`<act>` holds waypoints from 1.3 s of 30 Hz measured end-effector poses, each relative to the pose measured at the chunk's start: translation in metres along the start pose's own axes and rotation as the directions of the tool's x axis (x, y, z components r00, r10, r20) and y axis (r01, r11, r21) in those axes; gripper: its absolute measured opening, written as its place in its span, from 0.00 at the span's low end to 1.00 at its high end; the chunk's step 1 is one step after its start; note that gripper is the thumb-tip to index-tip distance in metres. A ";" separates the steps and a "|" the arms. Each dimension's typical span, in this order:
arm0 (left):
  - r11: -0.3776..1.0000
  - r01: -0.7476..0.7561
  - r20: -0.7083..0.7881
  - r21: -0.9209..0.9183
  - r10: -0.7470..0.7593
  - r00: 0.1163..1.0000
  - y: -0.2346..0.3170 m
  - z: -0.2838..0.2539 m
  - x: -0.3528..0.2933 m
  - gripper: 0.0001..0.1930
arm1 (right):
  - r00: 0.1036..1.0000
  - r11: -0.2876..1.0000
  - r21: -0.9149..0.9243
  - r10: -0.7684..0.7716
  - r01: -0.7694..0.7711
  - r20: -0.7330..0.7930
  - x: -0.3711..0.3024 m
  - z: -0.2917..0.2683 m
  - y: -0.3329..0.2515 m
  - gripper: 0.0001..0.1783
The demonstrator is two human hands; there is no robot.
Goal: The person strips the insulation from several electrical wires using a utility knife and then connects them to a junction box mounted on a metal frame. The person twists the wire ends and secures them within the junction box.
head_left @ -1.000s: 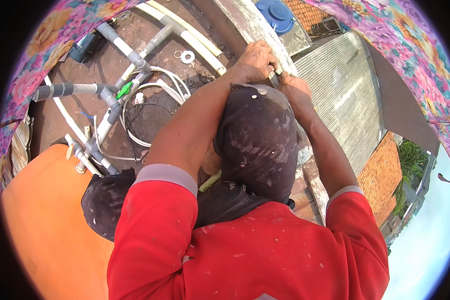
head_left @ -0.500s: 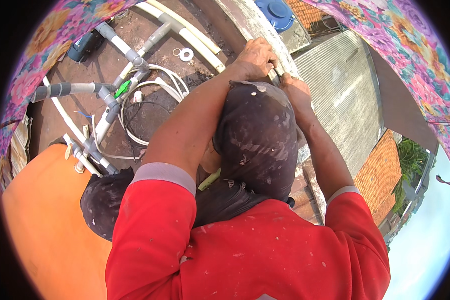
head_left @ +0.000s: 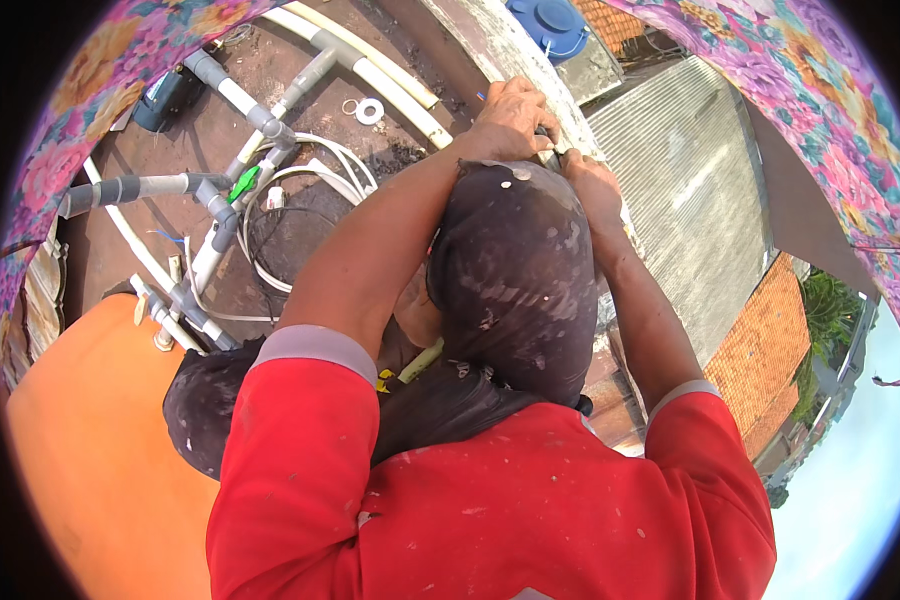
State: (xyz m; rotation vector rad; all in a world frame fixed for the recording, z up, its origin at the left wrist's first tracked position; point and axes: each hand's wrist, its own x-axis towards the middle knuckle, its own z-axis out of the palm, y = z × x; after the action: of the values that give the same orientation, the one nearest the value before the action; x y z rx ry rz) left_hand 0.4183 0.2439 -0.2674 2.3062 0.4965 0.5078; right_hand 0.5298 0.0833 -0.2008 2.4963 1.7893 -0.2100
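Both of my arms reach forward past my dark, paint-spotted trouser knee to the pale edge of a wall. My left hand is closed, its curled fingers around a small dark piece that is mostly hidden. Close beside it, my right hand is also closed, with thumb and finger pinched at the short grey and dark length between the hands. What kind of thing this is, I cannot make out. A small blue tip shows beside my left hand's knuckles.
On the left lie joined grey and white pipes with a green valve handle, coiled white cable and a white ring. An orange tank bulges at lower left. Beyond the wall are corrugated roofing and a blue lid.
My left fingers have shifted slightly, and the dark piece and a blue tip now show at them. My left upper arm has moved a little left. Both hands stay at the wall edge.
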 end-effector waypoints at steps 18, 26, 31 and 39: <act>1.000 -0.002 -0.035 0.022 0.003 0.999 0.004 0.006 0.001 0.04 | 0.993 0.989 0.118 0.082 -0.092 0.088 -0.005 0.004 0.000 0.14; 1.000 -0.010 -0.037 0.007 0.010 0.999 0.003 0.008 0.002 0.04 | 0.982 0.989 0.057 0.127 -0.136 0.141 -0.011 0.007 0.001 0.14; 1.000 -0.009 -0.043 0.015 0.009 0.999 -0.003 0.011 0.002 0.04 | 0.970 0.946 0.225 0.214 -0.234 0.112 -0.022 -0.003 -0.001 0.16; 0.999 -0.047 -0.066 0.015 0.048 0.997 -0.003 0.010 -0.001 0.05 | 0.981 0.952 0.239 0.185 -0.192 0.050 -0.014 0.005 0.000 0.18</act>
State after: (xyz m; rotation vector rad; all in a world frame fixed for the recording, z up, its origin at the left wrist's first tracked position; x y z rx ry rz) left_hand 0.4215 0.2400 -0.2761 2.3248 0.4797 0.6078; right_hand 0.5250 0.0694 -0.2034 2.7943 1.5864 -0.4759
